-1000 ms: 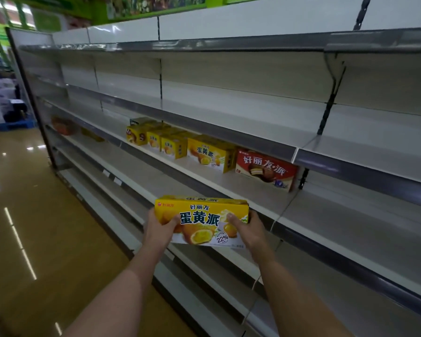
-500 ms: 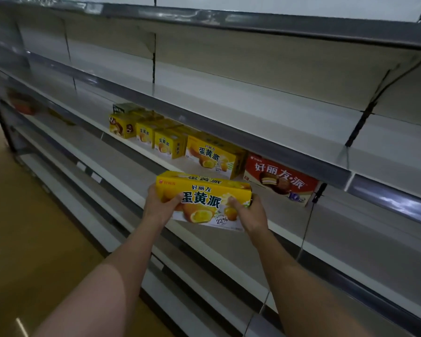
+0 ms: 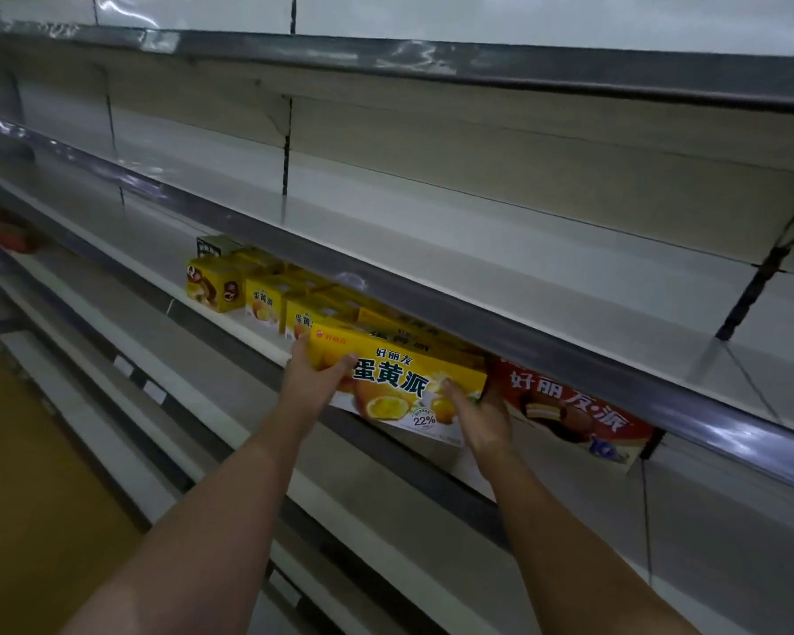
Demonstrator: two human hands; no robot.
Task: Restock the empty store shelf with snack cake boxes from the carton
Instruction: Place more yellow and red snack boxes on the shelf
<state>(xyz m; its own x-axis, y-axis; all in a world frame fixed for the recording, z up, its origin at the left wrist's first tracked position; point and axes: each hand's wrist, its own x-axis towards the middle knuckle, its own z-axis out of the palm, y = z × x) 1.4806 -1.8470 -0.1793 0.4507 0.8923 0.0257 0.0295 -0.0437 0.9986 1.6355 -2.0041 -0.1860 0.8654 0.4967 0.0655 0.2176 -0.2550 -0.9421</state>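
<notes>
A long yellow snack cake box [image 3: 399, 373] with an egg-yolk pie picture hangs at the front edge of the middle shelf [image 3: 230, 320]. My left hand [image 3: 315, 375] grips its left end and my right hand [image 3: 480, 412] grips its right end. Behind it another yellow box of the same kind [image 3: 404, 334] stands on the shelf. To its right stands a red cake box [image 3: 569, 407]. To its left stand two small yellow boxes [image 3: 267, 302] and a yellow-brown box [image 3: 214, 286]. The carton is out of view.
The grey rail of the shelf above [image 3: 477, 309] overhangs the boxes closely. Bare white shelves run above and below. A red object [image 3: 12, 229] lies far left on a shelf. A black upright [image 3: 752, 291] divides the bays at right. Brown floor [image 3: 24, 474] lies at lower left.
Both hands have carried the yellow box up and forward to the shelf, in front of the standing yellow box. My view has moved closer to the shelves.
</notes>
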